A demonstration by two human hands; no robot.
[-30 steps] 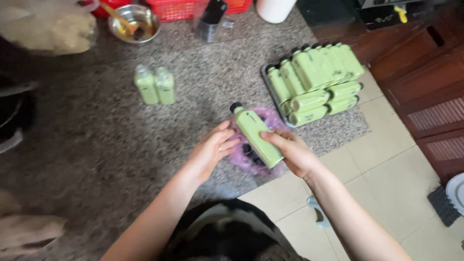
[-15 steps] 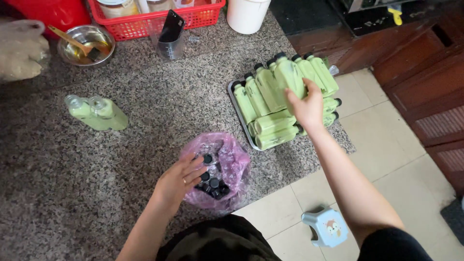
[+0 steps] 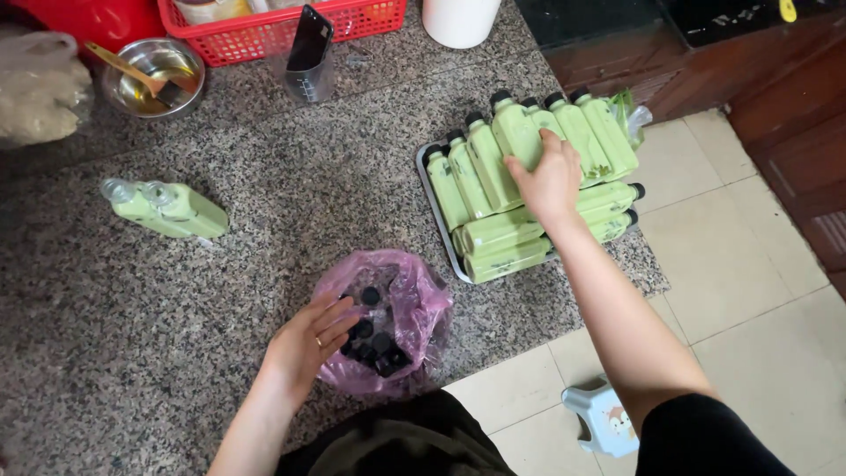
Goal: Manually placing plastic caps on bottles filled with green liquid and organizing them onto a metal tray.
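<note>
The right arm stretches forward and to the right across the granite counter; the right hand lies palm down on the capped green bottles stacked on a metal tray, fingers curled over one upper bottle, though whether it truly grips that bottle cannot be told. The left arm bends in close to the body; the left hand rests at the mouth of a pink plastic bag, fingers loosely spread and reaching in among the black caps, clasping nothing that shows. The tray holds about six bottles standing in the upper row and about four lying beneath; roughly eight caps show in the bag; two uncapped green bottles lie together well to the left on the counter. Behind them sit one steel bowl, one red basket and one clear cup.
</note>
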